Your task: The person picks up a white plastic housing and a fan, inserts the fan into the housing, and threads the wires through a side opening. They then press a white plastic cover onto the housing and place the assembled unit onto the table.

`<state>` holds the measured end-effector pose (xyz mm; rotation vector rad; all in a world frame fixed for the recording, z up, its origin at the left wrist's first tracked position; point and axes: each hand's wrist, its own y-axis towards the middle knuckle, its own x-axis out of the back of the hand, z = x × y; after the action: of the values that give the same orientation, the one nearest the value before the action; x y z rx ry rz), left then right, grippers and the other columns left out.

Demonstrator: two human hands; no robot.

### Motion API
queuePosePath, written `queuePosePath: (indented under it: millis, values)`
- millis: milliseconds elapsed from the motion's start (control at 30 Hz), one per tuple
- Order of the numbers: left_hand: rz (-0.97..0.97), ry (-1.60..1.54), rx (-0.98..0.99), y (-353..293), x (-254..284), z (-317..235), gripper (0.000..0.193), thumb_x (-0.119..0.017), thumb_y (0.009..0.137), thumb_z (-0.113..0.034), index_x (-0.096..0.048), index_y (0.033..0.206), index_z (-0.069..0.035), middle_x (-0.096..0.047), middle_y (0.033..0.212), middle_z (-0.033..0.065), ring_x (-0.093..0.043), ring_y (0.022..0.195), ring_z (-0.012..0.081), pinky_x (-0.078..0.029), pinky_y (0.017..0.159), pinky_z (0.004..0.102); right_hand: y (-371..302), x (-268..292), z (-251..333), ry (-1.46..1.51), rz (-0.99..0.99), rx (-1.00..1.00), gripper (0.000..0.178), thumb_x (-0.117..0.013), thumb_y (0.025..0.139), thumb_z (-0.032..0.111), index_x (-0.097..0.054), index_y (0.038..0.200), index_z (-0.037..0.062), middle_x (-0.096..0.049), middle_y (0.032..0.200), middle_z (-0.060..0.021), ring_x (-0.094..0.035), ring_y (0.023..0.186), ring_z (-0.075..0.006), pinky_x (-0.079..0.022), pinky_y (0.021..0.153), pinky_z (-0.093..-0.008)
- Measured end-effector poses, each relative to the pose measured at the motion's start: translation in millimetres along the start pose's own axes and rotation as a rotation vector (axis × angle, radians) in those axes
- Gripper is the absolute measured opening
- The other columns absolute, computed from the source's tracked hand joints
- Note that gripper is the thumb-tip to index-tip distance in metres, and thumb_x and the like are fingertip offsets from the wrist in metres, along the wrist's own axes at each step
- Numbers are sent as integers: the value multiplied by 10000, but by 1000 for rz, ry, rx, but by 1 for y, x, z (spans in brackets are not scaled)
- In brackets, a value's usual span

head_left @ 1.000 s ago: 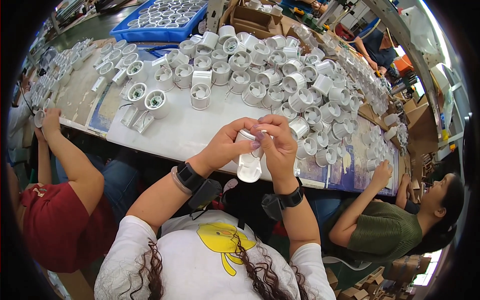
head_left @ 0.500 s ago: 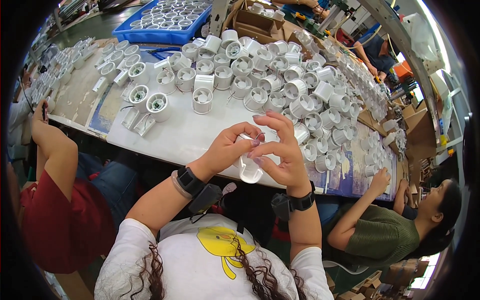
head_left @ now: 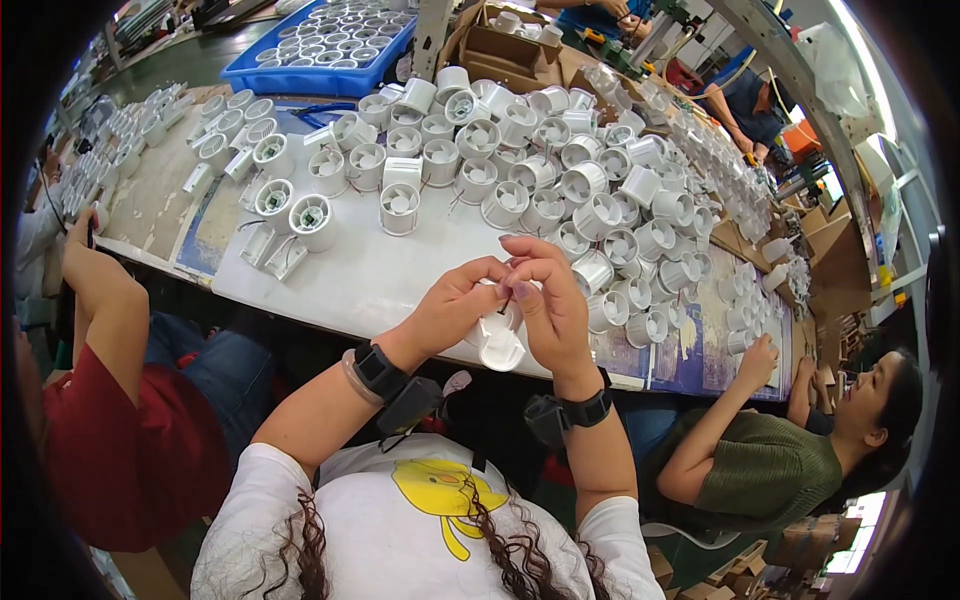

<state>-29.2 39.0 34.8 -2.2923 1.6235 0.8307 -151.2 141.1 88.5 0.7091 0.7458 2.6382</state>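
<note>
At the table's front edge my left hand (head_left: 450, 308) is closed around a white plastic housing (head_left: 499, 346), whose hollow, rounded end faces me. Above it, my right hand (head_left: 548, 308) is closed too, its thumb and fingertips pressed together against the left fingertips. A small dark bit shows just under the fingers. What the right fingers pinch is hidden; it may be a thin wire. Beyond my hands lies a large heap of white round fan housings (head_left: 476, 180) with small fan blades inside. Left of them, a few housings (head_left: 312, 222) show green circuit boards.
A blue tray (head_left: 290, 82) full of white round parts stands at the back left, with blue-handled pliers (head_left: 325, 110) near it. A cardboard box (head_left: 505, 60) sits behind the heap. Co-workers sit close on my left (head_left: 140, 440) and right (head_left: 740, 460).
My right hand has moved left and its spread fingers have closed together against my left fingertips. The left hand still holds the white housing in about the same place.
</note>
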Motion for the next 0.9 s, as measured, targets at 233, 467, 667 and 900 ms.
queuePosePath:
  millis: [233,467,667,900]
  values:
    - [-3,112,-39,-2,-13,-3,111,-558,917,-99,-586,1014,-54,-576,955,-19,-518,877,67,-426,786,217,-9,-12,-3,106,-199,-79,78,-496,954,50,-558,987,15,-540,1196,-144,-528,1068,-192,-421,920,-303]
    - [-54,82,78,-11,-8,-2,137,-585,901,-91,-585,1033,-57,-576,1024,7,-549,914,84,-463,797,241,-18,-11,-8,217,-115,-199,137,-511,953,55,-609,1039,11,-538,1192,-114,-532,1086,-185,-424,933,-305]
    - [-41,-70,-51,-5,-2,-11,97,-583,898,-82,-551,988,-66,-573,1053,30,-568,885,90,-482,763,253,-22,-1,-10,286,-168,-277,185,-548,948,105,-662,1073,30,-528,1241,-101,-512,1143,-192,-408,976,-340]
    - [7,-80,2,-3,4,-10,71,-569,907,-90,-530,966,-81,-582,1010,20,-572,845,87,-486,725,253,-21,-1,-11,165,-45,-164,216,-536,964,148,-679,1104,67,-479,1357,-114,-485,1196,-205,-385,1011,-357]
